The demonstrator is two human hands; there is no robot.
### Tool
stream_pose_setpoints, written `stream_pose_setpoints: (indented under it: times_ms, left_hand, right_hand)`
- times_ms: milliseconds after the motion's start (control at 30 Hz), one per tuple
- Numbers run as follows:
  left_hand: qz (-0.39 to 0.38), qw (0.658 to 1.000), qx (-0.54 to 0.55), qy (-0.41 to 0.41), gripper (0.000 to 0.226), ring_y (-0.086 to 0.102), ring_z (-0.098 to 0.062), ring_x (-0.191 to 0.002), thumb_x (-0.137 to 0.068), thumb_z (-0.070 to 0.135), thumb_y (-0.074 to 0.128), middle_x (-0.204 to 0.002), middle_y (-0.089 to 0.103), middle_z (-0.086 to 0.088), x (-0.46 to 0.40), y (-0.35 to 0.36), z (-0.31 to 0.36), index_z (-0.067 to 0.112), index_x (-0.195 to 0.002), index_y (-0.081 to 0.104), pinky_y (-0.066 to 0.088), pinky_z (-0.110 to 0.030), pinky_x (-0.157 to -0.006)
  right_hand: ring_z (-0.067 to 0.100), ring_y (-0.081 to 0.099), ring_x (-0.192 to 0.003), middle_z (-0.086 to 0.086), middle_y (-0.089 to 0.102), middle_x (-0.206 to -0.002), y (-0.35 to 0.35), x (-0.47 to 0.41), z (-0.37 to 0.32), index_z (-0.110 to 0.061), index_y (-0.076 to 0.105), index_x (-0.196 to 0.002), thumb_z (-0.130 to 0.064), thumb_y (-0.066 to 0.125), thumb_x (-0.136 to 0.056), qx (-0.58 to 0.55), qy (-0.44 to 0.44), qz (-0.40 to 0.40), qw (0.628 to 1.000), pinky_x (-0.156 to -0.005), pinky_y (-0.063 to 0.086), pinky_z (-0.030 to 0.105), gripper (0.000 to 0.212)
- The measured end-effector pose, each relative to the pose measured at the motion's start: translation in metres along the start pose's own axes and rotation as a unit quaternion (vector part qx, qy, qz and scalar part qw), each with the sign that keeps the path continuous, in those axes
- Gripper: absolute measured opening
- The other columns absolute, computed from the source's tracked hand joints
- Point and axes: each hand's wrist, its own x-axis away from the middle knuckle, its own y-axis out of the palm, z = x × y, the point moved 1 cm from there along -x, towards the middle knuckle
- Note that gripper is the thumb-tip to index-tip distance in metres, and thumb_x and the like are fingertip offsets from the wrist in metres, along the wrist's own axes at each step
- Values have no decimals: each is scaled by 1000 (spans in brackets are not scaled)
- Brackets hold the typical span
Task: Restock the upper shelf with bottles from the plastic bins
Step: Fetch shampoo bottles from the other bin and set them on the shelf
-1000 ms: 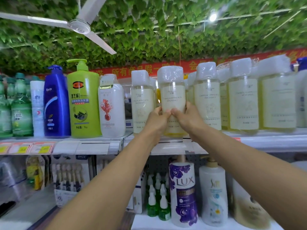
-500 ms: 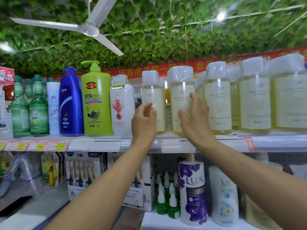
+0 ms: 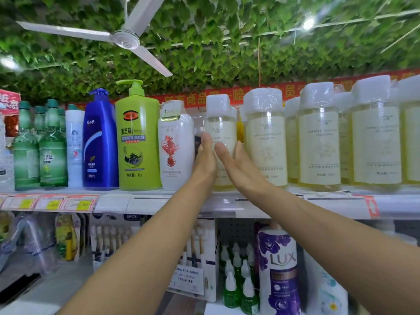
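Bottles, pale yellow, white-capped: upright in a row on upper shelf. Left hand and right hand flat-fingered, holding nothing, against leftmost bottle (contact unclear). Step judged: aligning stock; next, fetch from bins (unseen).

pale bottles: clear glossy plastic, film-wrapped caps | green pump bottle: glossy plastic

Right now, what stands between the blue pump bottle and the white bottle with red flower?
In the head view, one thing: the green pump bottle, upright on the upper shelf.
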Motion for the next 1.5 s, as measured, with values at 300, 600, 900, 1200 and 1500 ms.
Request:
stream_pose_setpoints:
  times_ms: [300, 600, 900, 1200, 1500]
  left_hand:
    - [13, 986, 96, -133, 62, 67, -29, -105, -104, 57, 21, -118, 70, -10, -26, 3, -5, 19, -122, 67, 55, -43, -90]
    - [-6, 985, 99, -142, 67, 66, -29, -110, -101, 62, 20, -123, 69, -10, -23, 1, -6, 19, -129, 63, 54, -49, -96]
    - [3, 989, 66, -135, 61, 67, -27, -104, -103, 59, 21, -118, 69, -9, -6, -4, 7, 20, -117, 66, 55, -42, -89]
    - [-62, 983, -165, 42, 47, 63, -19, -110, -92, 35, 62, -124, 63, 2, 19, -18, -5, 22, -134, 44, 52, -45, -97]
    - [-38, 931, -362, 31, 68, 58, -25, -117, -83, 47, 72, -132, 58, -2, 28, -17, -16, 19, -134, 38, 48, -44, -100]
  right_hand:
    - [28, 63, -111, 12, 65, -124, 15, -55, 21, -13, 60, -129, -49, 26, -101, -204, 221, 107, 948, -93, 54, 44, 57]
    - [30, 65, -105, 12, 69, -115, 18, -57, 28, -11, 63, -123, -47, 24, -101, -185, 232, 130, 946, -94, 53, 47, 58]
    - [28, 61, -104, 9, 66, -116, 12, -49, 14, -12, 62, -122, -47, 20, -102, -122, 243, 125, 954, -95, 49, 39, 59]
    - [13, 52, -119, 1, 59, -132, -31, 3, -8, -14, 56, -133, -5, 53, -90, 119, -131, 144, 973, -104, 42, 30, 44]
    - [31, 53, -118, 11, 53, -127, -73, 18, 25, -9, 36, -131, -29, 83, -69, 221, 94, 134, 961, -99, 47, 50, 81]
